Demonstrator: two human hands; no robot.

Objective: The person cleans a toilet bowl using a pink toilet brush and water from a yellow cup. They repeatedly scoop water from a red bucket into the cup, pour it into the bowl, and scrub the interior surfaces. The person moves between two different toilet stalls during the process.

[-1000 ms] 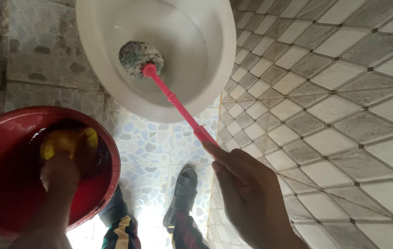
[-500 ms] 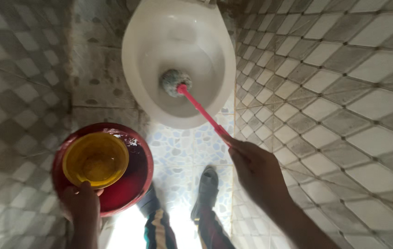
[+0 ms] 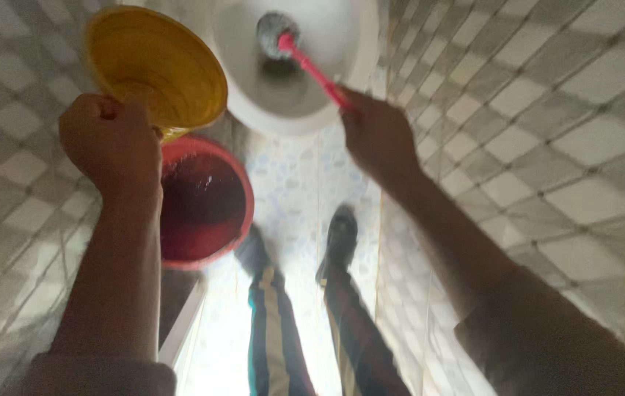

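Note:
My left hand (image 3: 111, 143) grips a yellow plastic scoop bowl (image 3: 158, 70) and holds it raised at the upper left, beside the white toilet bowl (image 3: 327, 88). Just below the scoop stands a red bucket (image 3: 206, 202) with water in it. My right hand (image 3: 375, 136) holds the pink handle of a toilet brush (image 3: 312, 66). The brush's grey bristle head (image 3: 274, 29) rests inside the toilet bowl. The picture is blurred by motion.
Grey and white diamond tiles cover the walls on both sides, close in. The floor (image 3: 290, 169) has pale pebble-pattern tiles. My legs in striped trousers and dark sandals (image 3: 338, 238) stand at the bottom centre, next to the bucket.
My left hand has lifted the yellow scoop out of the red bucket up toward the toilet. The view has tilted down and pulled back; the brush stays in the bowl.

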